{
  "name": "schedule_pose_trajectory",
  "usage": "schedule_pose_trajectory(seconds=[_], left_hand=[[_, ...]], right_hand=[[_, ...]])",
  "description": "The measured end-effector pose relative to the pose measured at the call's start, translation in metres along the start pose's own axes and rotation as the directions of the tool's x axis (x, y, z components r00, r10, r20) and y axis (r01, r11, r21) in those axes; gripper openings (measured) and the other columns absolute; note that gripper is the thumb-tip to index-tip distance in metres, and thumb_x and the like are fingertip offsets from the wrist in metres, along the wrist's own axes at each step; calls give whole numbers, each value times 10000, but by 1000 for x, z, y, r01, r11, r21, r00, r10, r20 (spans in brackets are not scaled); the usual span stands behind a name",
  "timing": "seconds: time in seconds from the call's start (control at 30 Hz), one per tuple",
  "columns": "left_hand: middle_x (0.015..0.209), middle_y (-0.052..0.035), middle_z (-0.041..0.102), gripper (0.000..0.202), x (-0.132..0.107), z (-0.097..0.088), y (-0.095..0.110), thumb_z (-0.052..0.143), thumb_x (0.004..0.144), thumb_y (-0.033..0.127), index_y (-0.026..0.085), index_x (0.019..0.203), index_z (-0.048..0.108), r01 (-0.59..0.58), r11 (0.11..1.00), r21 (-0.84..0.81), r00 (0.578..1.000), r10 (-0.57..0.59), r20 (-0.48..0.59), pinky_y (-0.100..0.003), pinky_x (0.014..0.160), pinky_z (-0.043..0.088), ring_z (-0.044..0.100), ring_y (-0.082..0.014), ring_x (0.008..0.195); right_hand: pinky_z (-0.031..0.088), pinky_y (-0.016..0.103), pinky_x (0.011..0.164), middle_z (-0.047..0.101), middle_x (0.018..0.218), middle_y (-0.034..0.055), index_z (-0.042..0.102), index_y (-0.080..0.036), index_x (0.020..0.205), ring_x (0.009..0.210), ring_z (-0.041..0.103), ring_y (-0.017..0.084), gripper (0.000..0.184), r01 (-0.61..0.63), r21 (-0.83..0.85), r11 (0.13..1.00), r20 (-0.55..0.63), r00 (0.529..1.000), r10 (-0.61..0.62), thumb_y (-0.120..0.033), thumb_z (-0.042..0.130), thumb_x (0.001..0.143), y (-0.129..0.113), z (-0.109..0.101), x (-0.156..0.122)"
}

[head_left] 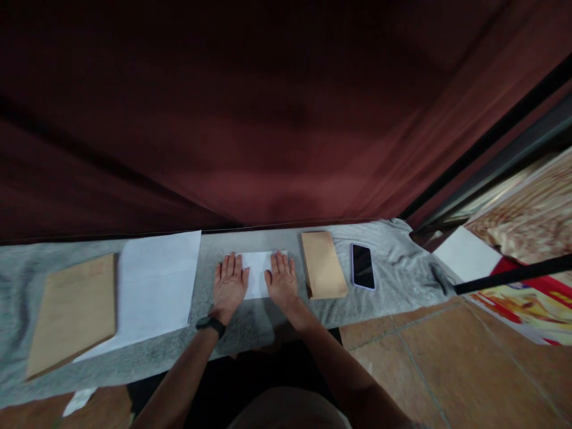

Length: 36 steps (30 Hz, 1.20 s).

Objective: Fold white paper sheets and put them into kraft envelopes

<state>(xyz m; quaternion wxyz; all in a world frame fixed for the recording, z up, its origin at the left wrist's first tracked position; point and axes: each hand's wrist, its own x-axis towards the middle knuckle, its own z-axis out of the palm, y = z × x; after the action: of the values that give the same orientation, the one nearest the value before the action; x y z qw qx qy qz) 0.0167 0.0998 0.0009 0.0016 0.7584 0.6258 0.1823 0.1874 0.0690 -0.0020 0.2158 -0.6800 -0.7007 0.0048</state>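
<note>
A small white sheet of paper (256, 276), possibly folded, lies flat in front of me on a grey cloth. My left hand (229, 282) rests palm down on its left end, fingers stretched out. On its right end lies my right hand (281, 280), also flat with the fingers extended. Between the two hands the middle of the paper shows; its ends are covered. Just right of my right hand is a stack of brown envelopes (325, 265). To the left of my left hand lie large white sheets (156, 283).
A brown envelope or board pile (75, 310) overlaps the white sheets at far left. A phone (363, 266) lies right of the brown stack. The grey cloth (393, 262) covers a narrow surface against a dark red curtain (286, 149). A printed box (527, 304) stands at right.
</note>
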Motion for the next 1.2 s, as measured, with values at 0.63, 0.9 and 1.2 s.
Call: schedule_pose_trajectory(seconds=[0.63,0.9,1.2], left_hand=[[1660,-180,389,656,-22,-9,-14,263,1064,424,71,1604,380,-16,1000,20,997,14,75,-496,1290,228,318,-295,1573],[1615,-193,459,628,-2,-11,4,258,1070,433,95,1542,496,7,999,41,999,-9,53,-607,1279,175,342,-347,1556],[1664,-194,372,677,0,4,-4,273,1063,477,88,1606,382,18,1000,-17,999,-17,30,-562,1280,220,286,-319,1584]], right_hand=[[309,537,1246,450,1606,232,497,-37,1528,1501,434,341,557,-64,-45,997,11,998,65,-330,502,1055,4,-4,-7],[301,503,1263,395,1655,184,494,-130,1551,1523,409,300,541,3,-21,1000,71,997,-1,-380,502,1071,-10,3,15],[334,547,1231,355,1660,241,447,-109,1579,1519,405,343,585,-64,-65,996,26,998,66,-394,504,1072,7,3,3]])
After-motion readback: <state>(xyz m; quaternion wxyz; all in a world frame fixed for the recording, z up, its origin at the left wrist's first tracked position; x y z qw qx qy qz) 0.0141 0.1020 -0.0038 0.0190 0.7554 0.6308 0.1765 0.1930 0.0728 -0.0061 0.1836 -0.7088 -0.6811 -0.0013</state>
